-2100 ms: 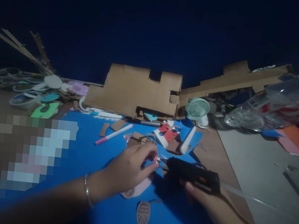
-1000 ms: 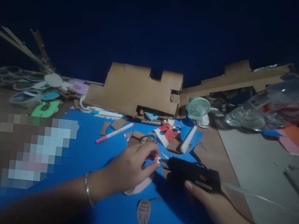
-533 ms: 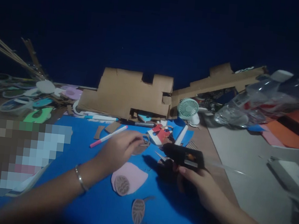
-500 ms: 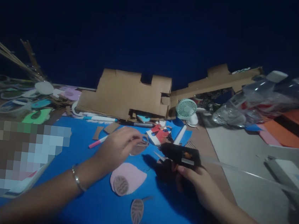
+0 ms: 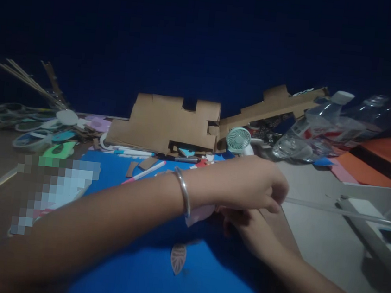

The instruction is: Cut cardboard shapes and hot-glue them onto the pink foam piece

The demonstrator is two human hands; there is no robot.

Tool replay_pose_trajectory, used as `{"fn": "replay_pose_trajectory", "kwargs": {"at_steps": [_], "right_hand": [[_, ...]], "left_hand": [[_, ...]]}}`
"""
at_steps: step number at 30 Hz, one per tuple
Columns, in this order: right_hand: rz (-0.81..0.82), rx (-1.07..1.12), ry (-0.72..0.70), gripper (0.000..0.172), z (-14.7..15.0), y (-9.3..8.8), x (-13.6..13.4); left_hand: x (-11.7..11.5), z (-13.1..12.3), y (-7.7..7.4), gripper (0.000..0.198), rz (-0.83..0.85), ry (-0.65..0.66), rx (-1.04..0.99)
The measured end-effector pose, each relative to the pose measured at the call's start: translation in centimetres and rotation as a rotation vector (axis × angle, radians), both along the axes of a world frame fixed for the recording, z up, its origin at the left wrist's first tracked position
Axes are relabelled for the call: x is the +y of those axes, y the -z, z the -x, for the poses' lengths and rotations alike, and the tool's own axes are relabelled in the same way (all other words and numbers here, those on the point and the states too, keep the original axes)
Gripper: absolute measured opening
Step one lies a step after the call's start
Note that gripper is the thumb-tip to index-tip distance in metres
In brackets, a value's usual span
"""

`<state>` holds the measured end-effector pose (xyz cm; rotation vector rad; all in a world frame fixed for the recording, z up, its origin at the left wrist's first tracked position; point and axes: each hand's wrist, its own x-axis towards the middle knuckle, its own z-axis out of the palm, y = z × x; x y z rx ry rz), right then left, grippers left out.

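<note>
My left hand (image 5: 264, 184) reaches across to the right, over my right hand, its fingers curled closed at the near end of a clear glue stick (image 5: 332, 209). The stick juts out to the right. Below it, my right hand (image 5: 246, 222) stays closed on the black hot glue gun, whose body is hidden behind my left hand and wrist. A pale pink paper piece (image 5: 199, 214) shows partly under my left wrist. Nearer to me, a small leaf-shaped cutout (image 5: 178, 259) with carved lines lies on the blue sheet (image 5: 126, 270).
Folded cardboard (image 5: 170, 120) stands at the back beside a mint handheld fan (image 5: 238, 140). Plastic bottles (image 5: 331, 119) and orange paper (image 5: 386, 159) lie at the right. Tape rolls (image 5: 32, 139) and a green cutout (image 5: 58, 151) are at the left; a pink-tipped marker (image 5: 147, 171) lies on the sheet.
My left hand has left the small cardboard pieces at the middle and swung right, across the glue gun to its glue stick. The view has shifted slightly.
</note>
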<state>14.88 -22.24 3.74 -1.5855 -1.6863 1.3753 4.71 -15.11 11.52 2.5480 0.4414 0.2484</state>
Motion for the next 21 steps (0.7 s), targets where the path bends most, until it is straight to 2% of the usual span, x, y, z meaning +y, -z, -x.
{"fn": "replay_pose_trajectory", "kwargs": {"at_steps": [2,6,8,13,17,21], "right_hand": [[-0.011,0.013,0.002,0.031,0.0,0.1,0.1],[-0.031,0.062,0.012,0.039,-0.3,1.7,0.2],[-0.037,0.081,0.034,0.037,-0.3,2.2,0.2],[-0.086,0.132,0.157,0.014,-0.1,1.8,0.3],[-0.106,0.155,0.138,0.010,0.0,1.5,0.4],[-0.143,0.220,0.158,0.013,-0.1,1.9,0.3]], "left_hand": [[0.1,0.1,0.2,0.008,0.004,-0.002,0.000],[0.2,-0.1,0.3,0.008,-0.027,0.037,-0.011],[0.4,-0.6,0.2,0.006,-0.040,0.058,-0.040],[1.1,-1.5,0.1,0.006,-0.066,0.120,-0.065],[1.4,-1.4,0.0,0.004,-0.049,0.112,-0.087],[1.2,-1.1,-0.1,0.003,-0.030,0.089,-0.117]]}}
